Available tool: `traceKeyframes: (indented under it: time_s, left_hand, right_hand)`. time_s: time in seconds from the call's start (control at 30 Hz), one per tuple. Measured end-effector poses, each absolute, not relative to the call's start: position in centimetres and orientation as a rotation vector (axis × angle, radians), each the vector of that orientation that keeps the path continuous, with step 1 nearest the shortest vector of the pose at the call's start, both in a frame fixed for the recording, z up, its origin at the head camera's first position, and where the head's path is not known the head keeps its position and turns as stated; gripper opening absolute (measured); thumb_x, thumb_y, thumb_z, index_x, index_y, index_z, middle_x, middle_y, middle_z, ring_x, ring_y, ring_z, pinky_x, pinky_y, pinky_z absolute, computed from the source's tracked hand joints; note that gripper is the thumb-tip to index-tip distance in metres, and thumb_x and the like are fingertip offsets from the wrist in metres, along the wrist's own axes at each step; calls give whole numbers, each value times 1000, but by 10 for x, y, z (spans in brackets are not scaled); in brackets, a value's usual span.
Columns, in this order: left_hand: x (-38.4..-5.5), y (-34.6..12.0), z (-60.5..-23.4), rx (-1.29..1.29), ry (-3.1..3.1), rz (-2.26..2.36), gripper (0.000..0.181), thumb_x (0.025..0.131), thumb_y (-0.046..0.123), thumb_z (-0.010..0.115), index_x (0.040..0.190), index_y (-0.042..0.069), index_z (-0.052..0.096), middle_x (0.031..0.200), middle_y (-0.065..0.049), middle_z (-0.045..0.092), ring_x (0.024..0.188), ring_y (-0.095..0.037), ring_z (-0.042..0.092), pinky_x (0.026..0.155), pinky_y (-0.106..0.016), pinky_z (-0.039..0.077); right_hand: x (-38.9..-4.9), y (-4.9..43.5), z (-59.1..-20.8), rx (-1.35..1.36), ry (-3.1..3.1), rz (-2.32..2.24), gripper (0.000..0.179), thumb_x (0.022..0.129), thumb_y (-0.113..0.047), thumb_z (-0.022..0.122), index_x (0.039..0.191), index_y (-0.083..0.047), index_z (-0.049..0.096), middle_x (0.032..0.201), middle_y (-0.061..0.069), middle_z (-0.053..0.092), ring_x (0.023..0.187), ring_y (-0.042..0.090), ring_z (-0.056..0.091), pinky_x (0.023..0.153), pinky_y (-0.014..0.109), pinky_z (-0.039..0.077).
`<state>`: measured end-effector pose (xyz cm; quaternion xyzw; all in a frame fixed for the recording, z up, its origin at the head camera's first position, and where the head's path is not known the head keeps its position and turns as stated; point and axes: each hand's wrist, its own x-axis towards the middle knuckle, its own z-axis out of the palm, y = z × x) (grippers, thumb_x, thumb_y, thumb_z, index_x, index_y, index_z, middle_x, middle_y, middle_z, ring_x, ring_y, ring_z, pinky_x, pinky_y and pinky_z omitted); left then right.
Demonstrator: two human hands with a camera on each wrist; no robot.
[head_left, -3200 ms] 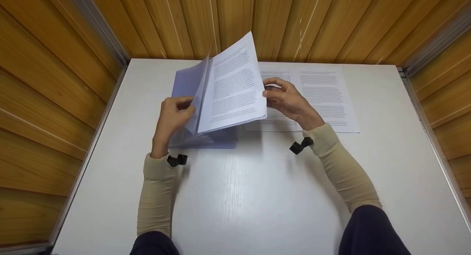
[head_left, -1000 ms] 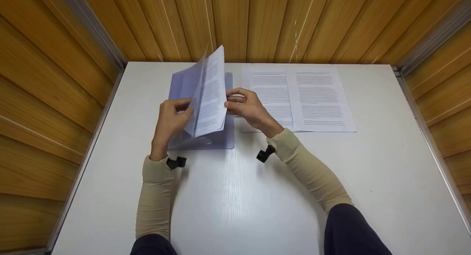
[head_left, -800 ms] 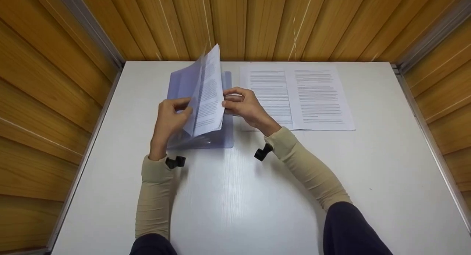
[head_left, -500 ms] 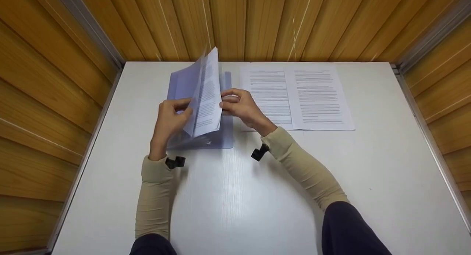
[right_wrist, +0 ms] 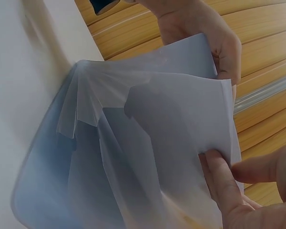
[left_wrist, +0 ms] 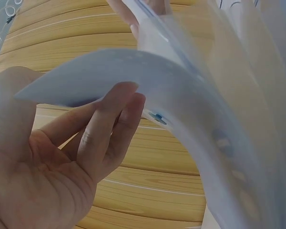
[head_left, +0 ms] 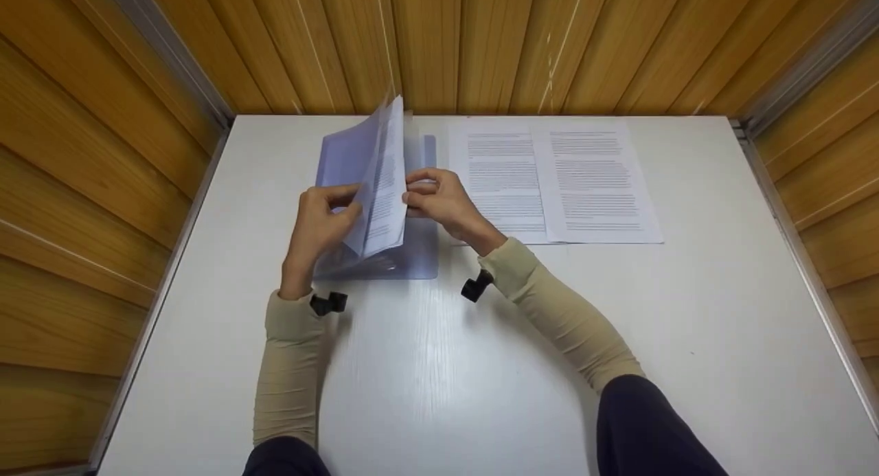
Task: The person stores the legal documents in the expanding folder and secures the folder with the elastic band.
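A bluish translucent plastic folder (head_left: 419, 259) lies spread on the white table, its clear pockets (right_wrist: 88, 107) fanned out in the right wrist view. My left hand (head_left: 323, 218) pinches the raised cover and leaves at its left side; the left wrist view shows the bent cover (left_wrist: 109, 71) between thumb and fingers. A stack of printed paper sheets (head_left: 388, 194) stands steeply tilted against the lifted leaf. My right hand (head_left: 446, 201) pinches the stack's right edge between thumb and fingers. Whether the sheets are inside a pocket I cannot tell from these views.
Two more printed pages (head_left: 505, 180) lie side by side at the back of the table (head_left: 426, 366), right of the folder. Wood-patterned panels (head_left: 494, 43) enclose the back and both sides.
My right hand has moved left with the sheets, closer to my left hand. The stack now stands steeper and a little lower. My left hand has barely moved.
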<state>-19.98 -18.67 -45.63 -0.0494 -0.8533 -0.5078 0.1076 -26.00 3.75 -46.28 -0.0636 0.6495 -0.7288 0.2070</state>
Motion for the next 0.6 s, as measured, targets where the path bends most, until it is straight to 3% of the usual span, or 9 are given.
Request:
traceKeyframes:
  time_s: [0.6]
  left_hand:
    - [-199, -188, -457, -148, -2512, -1501, 37, 92, 2, 65, 126, -8, 73, 123, -25, 75, 107, -39, 76, 94, -54, 59]
  right_hand:
    - [-257, 27, -467, -177, 1808, -2018, 31, 97, 10, 67, 128, 8, 63, 126, 29, 73, 95, 22, 76, 80, 34, 64]
